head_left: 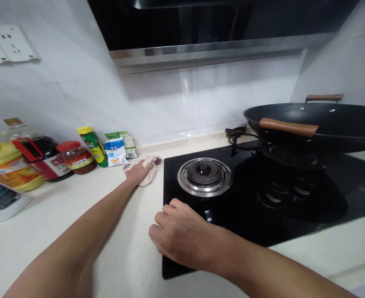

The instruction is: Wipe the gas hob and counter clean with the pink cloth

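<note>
My left hand reaches out across the pale counter and presses on a light-coloured cloth, fingers closed round part of it. The cloth lies bunched just left of the black glass hob, near the back wall. My right hand is closed in a loose fist over the hob's front left corner; nothing shows sticking out of it, and its palm side is hidden. Ahead of this fist is the bare left burner, with no pan support on it.
A large black wok with wooden handles sits over the right burner. Beside it a black pan support leans at the back. Along the left wall stand a jar, a green shaker bottle, seasoning packets and several bottles. A range hood hangs above.
</note>
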Demonstrator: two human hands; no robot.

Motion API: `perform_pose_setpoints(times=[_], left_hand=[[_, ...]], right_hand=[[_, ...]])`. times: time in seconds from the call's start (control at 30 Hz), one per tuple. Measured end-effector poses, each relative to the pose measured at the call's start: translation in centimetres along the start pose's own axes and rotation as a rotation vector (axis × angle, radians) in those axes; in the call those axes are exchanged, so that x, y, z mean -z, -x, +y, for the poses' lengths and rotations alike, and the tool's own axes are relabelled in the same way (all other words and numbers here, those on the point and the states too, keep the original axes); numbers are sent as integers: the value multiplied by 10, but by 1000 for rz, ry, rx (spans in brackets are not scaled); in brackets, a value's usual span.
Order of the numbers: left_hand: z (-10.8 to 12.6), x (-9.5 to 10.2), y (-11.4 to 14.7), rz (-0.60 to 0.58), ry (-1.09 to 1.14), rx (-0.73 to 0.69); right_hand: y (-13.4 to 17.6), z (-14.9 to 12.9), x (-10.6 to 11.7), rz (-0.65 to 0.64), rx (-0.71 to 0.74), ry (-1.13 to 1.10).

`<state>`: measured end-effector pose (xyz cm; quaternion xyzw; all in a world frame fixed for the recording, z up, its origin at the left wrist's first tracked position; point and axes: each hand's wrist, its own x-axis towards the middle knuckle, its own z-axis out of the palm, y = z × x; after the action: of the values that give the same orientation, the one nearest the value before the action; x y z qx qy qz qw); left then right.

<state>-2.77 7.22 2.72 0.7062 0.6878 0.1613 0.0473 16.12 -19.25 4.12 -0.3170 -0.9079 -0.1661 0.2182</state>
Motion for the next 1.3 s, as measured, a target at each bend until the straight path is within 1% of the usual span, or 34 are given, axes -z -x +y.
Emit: perform_pose_setpoints(times=[0.07, 0.13, 0.2, 0.3, 0.43, 0.6, 0.73, 0.87, 0.97, 1.03, 1.1, 1.2, 1.3], left_hand=[[20, -8, -4, -13, 11, -25], [35, -13, 0, -24, 26, -54], [44, -13, 11, -30, 46, -86], [45, -7, 38, -33, 71, -135], [37, 5, 91, -26, 95, -200], [28, 19, 168, -20, 129, -309], [20, 29, 234, -33, 209, -374], [0, 41, 296, -60, 217, -393], [-21, 50, 324, -122, 205, -477], [-31, 53, 329, -158, 192, -516], [-35, 53, 321, -175, 190, -517], [-27, 47, 290, -147, 216, -427], [-9, 39, 246, -110, 239, -338]], right_hand=[[0, 5, -1, -7, -12, -2], [0, 11, -1, -11, -40, 1], [0, 18, -1, -1, -74, 0], [-1, 27, -1, 24, -144, 0], [-1, 40, -3, 31, -221, -7], [1, 54, -8, 85, -299, -38], [4, 58, -8, 52, -364, -79], [5, 57, -9, 10, -384, -123], [5, 55, -11, -9, -371, -139], [5, 52, -12, -16, -357, -147], [4, 49, -14, -27, -337, -156], [3, 44, -14, -58, -306, -162], [3, 41, -12, -82, -283, -157]])
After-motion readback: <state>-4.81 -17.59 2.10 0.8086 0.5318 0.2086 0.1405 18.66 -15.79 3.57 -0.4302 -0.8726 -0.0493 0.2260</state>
